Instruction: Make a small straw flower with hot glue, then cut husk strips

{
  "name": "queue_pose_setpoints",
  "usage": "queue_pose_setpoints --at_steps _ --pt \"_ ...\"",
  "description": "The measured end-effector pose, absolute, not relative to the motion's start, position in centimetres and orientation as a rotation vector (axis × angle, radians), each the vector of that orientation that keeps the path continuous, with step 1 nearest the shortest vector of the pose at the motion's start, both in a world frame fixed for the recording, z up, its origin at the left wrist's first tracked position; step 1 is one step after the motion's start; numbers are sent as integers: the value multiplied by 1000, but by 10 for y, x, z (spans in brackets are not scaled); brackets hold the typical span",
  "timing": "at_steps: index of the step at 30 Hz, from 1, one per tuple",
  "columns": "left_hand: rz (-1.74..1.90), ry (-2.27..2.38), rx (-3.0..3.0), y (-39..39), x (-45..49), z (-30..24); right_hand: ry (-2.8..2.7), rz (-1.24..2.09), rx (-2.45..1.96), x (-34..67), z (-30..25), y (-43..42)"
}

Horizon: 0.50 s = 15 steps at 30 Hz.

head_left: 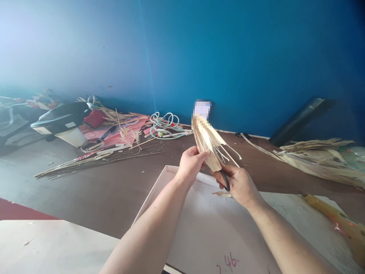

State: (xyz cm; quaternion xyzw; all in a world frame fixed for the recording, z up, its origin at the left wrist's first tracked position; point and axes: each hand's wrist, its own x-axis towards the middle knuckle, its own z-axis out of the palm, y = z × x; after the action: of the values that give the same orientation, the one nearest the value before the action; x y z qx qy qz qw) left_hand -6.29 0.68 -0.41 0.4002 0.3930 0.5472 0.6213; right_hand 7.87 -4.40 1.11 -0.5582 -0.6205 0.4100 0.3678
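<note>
My left hand (191, 164) is closed on a pale dried corn husk (209, 142), its thumb across the lower part. The husk's upper part is split into several narrow strips that fan upward and to the right. Just below it, my right hand (237, 185) is closed round the black handle of a pair of scissors (225, 180). The scissors are at the husk's lower end; their blades are hidden, so I cannot tell whether they are apart. Both hands are above a shallow white box (196, 220), with a small husk scrap (221, 193) below.
At the left lie a black-and-white cap-like object (61, 118), pink sheets (134, 131) and thin sticks (94, 161). A coiled pale cord (164, 125) rests by the blue wall. More husks (319, 158) and a yellow glue gun (332, 213) are at the right.
</note>
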Motion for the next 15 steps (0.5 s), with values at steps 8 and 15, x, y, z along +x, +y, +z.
queue_pose_setpoints --at_steps 8,15 --pt "1274 894 912 7 -63 -5 -1573 1073 -1437 79 10 -44" --pt "1264 910 908 7 -63 -3 -1543 1170 -1396 77 15 -45"
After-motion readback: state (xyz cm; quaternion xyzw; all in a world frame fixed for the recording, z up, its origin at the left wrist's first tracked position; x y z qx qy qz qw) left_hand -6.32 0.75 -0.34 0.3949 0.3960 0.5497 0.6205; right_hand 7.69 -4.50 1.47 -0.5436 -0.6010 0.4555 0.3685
